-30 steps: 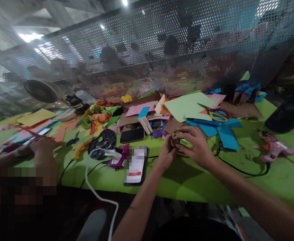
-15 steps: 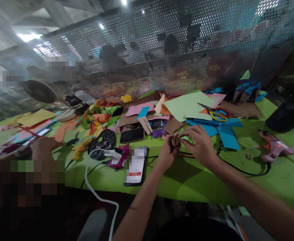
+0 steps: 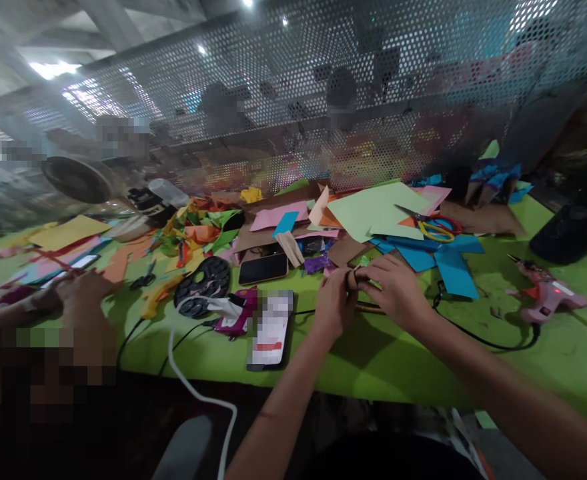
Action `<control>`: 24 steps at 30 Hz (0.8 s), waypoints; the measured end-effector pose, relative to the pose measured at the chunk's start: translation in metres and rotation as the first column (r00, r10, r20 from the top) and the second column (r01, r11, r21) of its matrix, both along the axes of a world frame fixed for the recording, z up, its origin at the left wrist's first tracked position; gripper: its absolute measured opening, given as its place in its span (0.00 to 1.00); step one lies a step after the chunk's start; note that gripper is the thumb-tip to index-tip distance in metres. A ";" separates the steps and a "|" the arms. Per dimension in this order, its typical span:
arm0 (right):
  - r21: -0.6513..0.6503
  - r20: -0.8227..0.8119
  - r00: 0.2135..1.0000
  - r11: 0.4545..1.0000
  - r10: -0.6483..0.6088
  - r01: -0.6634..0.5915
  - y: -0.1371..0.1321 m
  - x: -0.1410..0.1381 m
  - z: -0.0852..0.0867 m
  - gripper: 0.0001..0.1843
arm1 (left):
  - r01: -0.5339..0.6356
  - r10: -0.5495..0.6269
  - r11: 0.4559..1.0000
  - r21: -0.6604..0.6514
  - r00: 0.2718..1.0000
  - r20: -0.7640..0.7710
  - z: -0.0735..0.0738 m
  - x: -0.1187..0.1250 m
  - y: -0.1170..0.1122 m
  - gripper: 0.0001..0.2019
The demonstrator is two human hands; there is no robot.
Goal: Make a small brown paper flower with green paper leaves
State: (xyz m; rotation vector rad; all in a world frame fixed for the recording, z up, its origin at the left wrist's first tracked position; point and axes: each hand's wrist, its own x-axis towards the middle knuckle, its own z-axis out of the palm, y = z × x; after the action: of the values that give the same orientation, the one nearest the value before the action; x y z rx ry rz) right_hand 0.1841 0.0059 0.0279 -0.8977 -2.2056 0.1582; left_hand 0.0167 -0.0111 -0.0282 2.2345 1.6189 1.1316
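Close together above the front of the green table [image 3: 353, 373], my two hands meet around a small folded brown paper piece [image 3: 352, 277]. My left hand [image 3: 333, 303] is closed around it from the left, hiding most of it. From the right, the fingertips of my right hand [image 3: 396, 287] pinch its upper edge. Its exact shape is hidden by my fingers. Just under my hands lies a thin brown stick [image 3: 371, 308]. To the left of my left hand is a phone [image 3: 276, 327] with a lit screen.
A pink glue gun [image 3: 548, 293] and a dark bottle [image 3: 568, 223] stand right. Scissors [image 3: 436, 229] rest on light green paper [image 3: 378, 210]. A dark phone [image 3: 263, 269], a purple glue gun [image 3: 238, 313] and a yellow one [image 3: 161, 293] lie left. Another person's hands [image 3: 81, 293] work far left.
My left hand has turned so its back covers more of the brown paper piece. My right fingers have bent in closer to it. The other person's hands shifted slightly.
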 end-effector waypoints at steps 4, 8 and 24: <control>0.017 0.112 0.992 0.998 -0.060 0.058 -0.002 -0.001 0.000 0.09 | -0.024 0.026 0.999 0.032 0.998 -0.063 -0.002 0.002 -0.001 0.17; 0.055 0.151 0.985 0.996 -0.080 0.072 -0.003 -0.003 0.000 0.10 | -0.007 0.008 1.000 0.028 1.000 -0.027 0.000 0.003 -0.001 0.16; 0.027 0.062 0.997 0.998 -0.051 0.050 -0.014 -0.002 0.007 0.11 | 0.161 -0.134 0.986 -0.032 0.903 0.408 -0.005 -0.003 0.004 0.17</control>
State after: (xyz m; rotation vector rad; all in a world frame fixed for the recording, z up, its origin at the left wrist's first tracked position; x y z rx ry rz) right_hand 0.1820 -0.0084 0.0346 -0.9551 -2.2350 0.0783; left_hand 0.0134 -0.0070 -0.0331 1.8815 1.2762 1.3662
